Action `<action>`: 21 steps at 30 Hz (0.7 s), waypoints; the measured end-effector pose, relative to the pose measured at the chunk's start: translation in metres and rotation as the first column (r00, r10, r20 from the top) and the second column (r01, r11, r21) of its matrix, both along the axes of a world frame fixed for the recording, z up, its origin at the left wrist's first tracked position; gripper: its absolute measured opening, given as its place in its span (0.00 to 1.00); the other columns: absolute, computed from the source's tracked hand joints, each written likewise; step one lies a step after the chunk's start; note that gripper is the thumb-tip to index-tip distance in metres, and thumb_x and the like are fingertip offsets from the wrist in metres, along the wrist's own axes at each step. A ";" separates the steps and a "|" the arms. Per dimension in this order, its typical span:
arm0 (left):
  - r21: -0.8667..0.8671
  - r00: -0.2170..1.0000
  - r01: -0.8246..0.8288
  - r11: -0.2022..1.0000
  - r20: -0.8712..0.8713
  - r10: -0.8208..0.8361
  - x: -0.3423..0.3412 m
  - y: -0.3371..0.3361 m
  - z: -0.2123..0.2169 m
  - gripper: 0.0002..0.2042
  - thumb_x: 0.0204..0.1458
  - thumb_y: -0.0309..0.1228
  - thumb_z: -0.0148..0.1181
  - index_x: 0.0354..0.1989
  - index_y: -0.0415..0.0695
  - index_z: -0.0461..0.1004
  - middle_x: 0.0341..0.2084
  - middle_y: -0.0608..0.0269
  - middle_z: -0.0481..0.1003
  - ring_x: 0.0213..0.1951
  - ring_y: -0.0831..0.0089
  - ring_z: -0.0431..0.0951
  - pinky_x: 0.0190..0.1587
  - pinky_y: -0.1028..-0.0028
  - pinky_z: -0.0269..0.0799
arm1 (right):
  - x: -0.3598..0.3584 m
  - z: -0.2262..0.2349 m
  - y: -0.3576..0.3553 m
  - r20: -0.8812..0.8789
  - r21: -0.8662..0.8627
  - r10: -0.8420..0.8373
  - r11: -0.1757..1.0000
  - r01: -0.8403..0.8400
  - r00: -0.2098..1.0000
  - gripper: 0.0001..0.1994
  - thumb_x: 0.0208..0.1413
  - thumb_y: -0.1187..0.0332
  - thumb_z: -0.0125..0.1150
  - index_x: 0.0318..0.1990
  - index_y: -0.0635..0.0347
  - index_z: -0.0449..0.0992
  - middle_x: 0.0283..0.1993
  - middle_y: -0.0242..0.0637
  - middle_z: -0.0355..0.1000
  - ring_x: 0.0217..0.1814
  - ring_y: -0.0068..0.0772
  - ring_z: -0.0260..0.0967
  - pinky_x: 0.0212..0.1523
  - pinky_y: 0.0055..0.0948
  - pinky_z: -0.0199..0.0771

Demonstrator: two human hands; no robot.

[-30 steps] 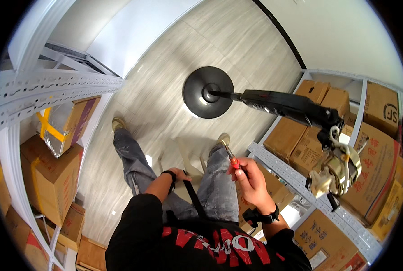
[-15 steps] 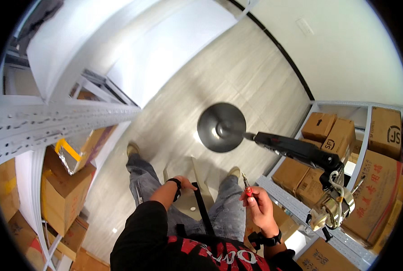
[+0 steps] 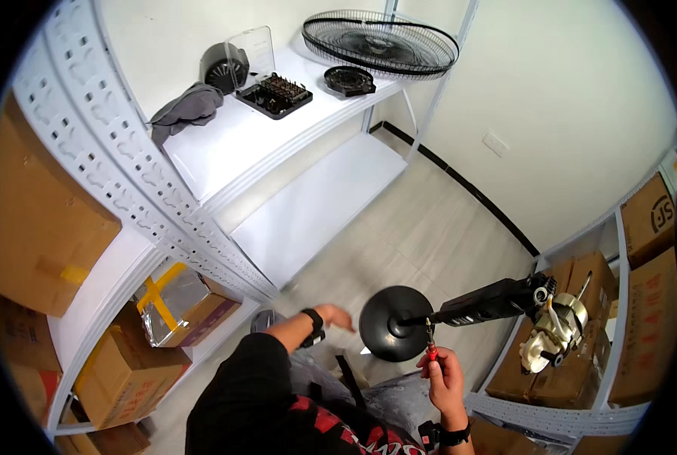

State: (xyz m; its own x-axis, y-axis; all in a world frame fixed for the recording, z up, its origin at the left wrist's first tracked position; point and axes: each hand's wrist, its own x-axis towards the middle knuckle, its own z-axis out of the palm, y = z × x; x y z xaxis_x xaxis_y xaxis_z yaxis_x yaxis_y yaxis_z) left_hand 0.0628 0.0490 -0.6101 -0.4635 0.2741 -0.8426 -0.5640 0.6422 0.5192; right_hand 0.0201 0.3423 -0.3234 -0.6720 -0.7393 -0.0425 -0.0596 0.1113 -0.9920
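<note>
My right hand [image 3: 446, 377] is closed round the red handle of a slim screwdriver [image 3: 432, 351], its metal shaft pointing up and away from me. Slightly blurred, my left hand [image 3: 334, 315] reaches out over the floor near the fan base, fingers stretched and holding nothing. Just beyond my hands stands a fan without its cage: a round black base [image 3: 394, 334], a black column [image 3: 484, 303] and a bare motor [image 3: 558, 331] with white wires. A black strap [image 3: 350, 379] hangs in front of my lap.
On the white shelf [image 3: 232, 163] ahead lie a fan grille [image 3: 380, 45], an open bit set [image 3: 276, 94], a round black part [image 3: 349, 80], a dark motor cover [image 3: 223, 68] and a grey cloth [image 3: 189, 112]. Racks with cardboard boxes [image 3: 130, 371] flank me on both sides.
My view has tilted up, bringing the shelf with the fan parts into sight. My left hand has let go of the black strap and moved forward. The screwdriver stays in my right hand.
</note>
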 end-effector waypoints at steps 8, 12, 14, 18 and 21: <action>0.150 -0.264 -0.846 0.512 -0.952 -0.157 -0.002 -0.171 0.367 0.13 0.45 0.31 0.66 0.40 0.42 0.77 0.36 0.54 0.75 0.38 0.57 0.76 0.42 0.62 0.73 | 0.009 -0.036 0.012 -0.049 -0.103 -0.044 0.994 0.039 0.998 0.10 0.66 0.70 0.49 0.51 0.62 0.67 0.37 0.32 0.72 0.30 0.18 0.63 0.33 0.19 0.66; -0.009 -0.057 -0.987 0.163 -0.916 -0.398 0.015 -0.257 0.380 0.15 0.46 0.26 0.62 0.45 0.42 0.76 0.45 0.54 0.74 0.48 0.49 0.72 0.51 0.56 0.70 | 0.016 -0.023 0.019 -0.073 -0.177 -0.060 0.983 0.047 0.996 0.09 0.66 0.71 0.48 0.51 0.62 0.67 0.36 0.33 0.72 0.29 0.17 0.63 0.31 0.19 0.66; -0.077 0.040 -0.989 0.123 -0.960 -0.279 0.016 -0.291 0.381 0.17 0.48 0.24 0.57 0.49 0.44 0.76 0.49 0.56 0.74 0.52 0.50 0.71 0.55 0.57 0.69 | 0.014 -0.015 0.022 -0.102 -0.163 -0.064 0.986 0.047 0.993 0.09 0.66 0.71 0.48 0.51 0.62 0.67 0.35 0.33 0.72 0.29 0.17 0.63 0.31 0.19 0.65; -0.162 0.155 -0.970 0.181 -0.987 -0.053 -0.005 -0.299 0.378 0.19 0.52 0.24 0.51 0.52 0.51 0.77 0.53 0.58 0.75 0.56 0.54 0.71 0.59 0.60 0.68 | 0.025 -0.007 0.035 -0.156 -0.157 -0.122 0.983 0.097 0.980 0.09 0.66 0.72 0.47 0.51 0.62 0.66 0.34 0.34 0.72 0.28 0.18 0.63 0.29 0.18 0.64; -0.207 0.197 -0.963 0.174 -0.978 -0.073 -0.011 -0.306 0.378 0.15 0.50 0.26 0.58 0.48 0.52 0.79 0.48 0.57 0.78 0.52 0.55 0.75 0.56 0.62 0.70 | 0.028 -0.012 0.048 -0.141 -0.185 -0.152 0.975 0.124 0.978 0.09 0.66 0.72 0.47 0.51 0.62 0.66 0.35 0.34 0.72 0.27 0.17 0.63 0.29 0.18 0.64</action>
State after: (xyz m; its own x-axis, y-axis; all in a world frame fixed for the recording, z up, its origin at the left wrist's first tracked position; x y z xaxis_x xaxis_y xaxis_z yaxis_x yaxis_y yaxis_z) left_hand 0.0522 -0.2572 -0.2324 -0.5110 -0.7458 0.4274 -0.6330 0.6629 0.3998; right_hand 0.0481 0.3908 -0.3353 -0.7564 -0.6258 0.1905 -0.2088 -0.0450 -0.9769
